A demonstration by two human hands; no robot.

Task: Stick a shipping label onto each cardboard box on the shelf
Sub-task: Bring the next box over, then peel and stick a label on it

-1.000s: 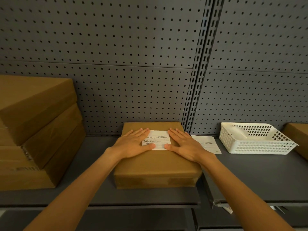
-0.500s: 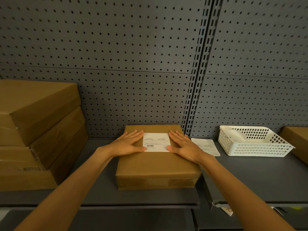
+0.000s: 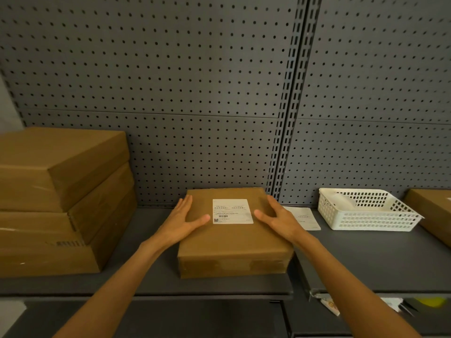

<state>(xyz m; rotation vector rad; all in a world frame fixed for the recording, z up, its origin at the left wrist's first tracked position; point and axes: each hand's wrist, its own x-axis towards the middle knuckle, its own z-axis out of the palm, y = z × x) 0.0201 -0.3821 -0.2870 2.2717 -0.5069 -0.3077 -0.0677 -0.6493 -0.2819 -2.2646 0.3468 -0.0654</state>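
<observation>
The labelled box point(image 3: 234, 240) is flanked by the left hand point(image 3: 181, 222) and right hand point(image 3: 280, 222), fingers straight and gripping nothing, probably so it can be lifted away.

One head-worn camera looks forward, slightly down, close to the shelf point(image 3: 219, 286).

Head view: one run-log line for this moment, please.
shipping label stuck on centre box | left hand open, at box's left edge | right hand open, at right edge

Both forearms are bare to the frame's edge; the left hand point(image 3: 181, 219) and right hand point(image 3: 278, 219) wear no gloves, rings or watch.
</observation>
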